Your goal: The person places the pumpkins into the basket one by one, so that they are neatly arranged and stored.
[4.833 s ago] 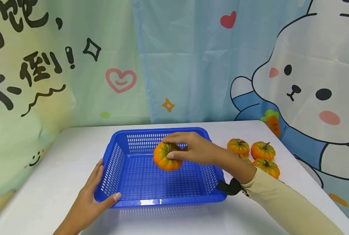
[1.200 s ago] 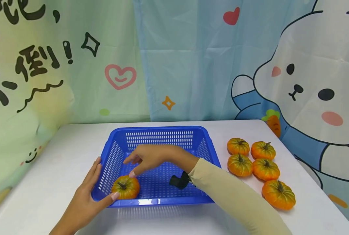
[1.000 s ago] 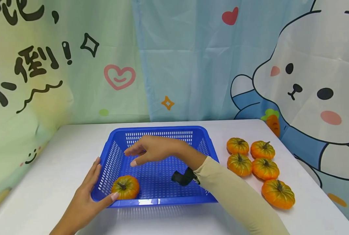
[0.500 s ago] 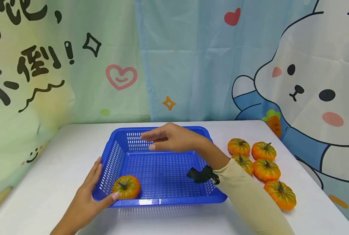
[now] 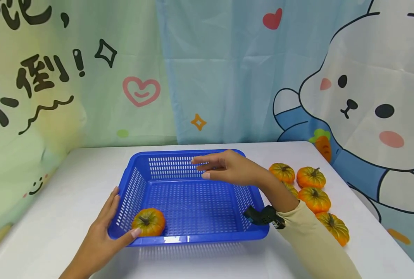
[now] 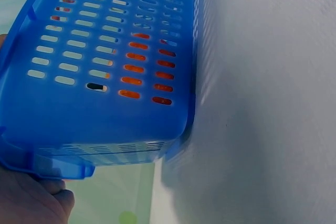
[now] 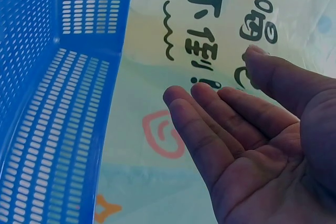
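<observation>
A blue plastic basket [image 5: 193,209] with slotted walls stands on the white table. My left hand [image 5: 100,234] holds its front left corner, fingers along the outer left side and thumb over the front rim. One small orange and green pumpkin [image 5: 149,222] sits inside that corner, close to the thumb; through the slots in the left wrist view its orange skin [image 6: 134,68] shows. Over the basket's back right part hovers my right hand [image 5: 228,167], holding nothing. Its fingers [image 7: 202,145] are loosely extended with the thumb apart in the right wrist view.
Several more pumpkins [image 5: 314,199] lie in a cluster on the table [image 5: 290,252] to the right of the basket; my right forearm partly hides some of them. A printed curtain [image 5: 210,77] hangs behind the table.
The pumpkin gripped earlier by my right hand now lies in the basket's front left corner. My emptied right hand has risen and moved right. The left hand stays at its corner.
</observation>
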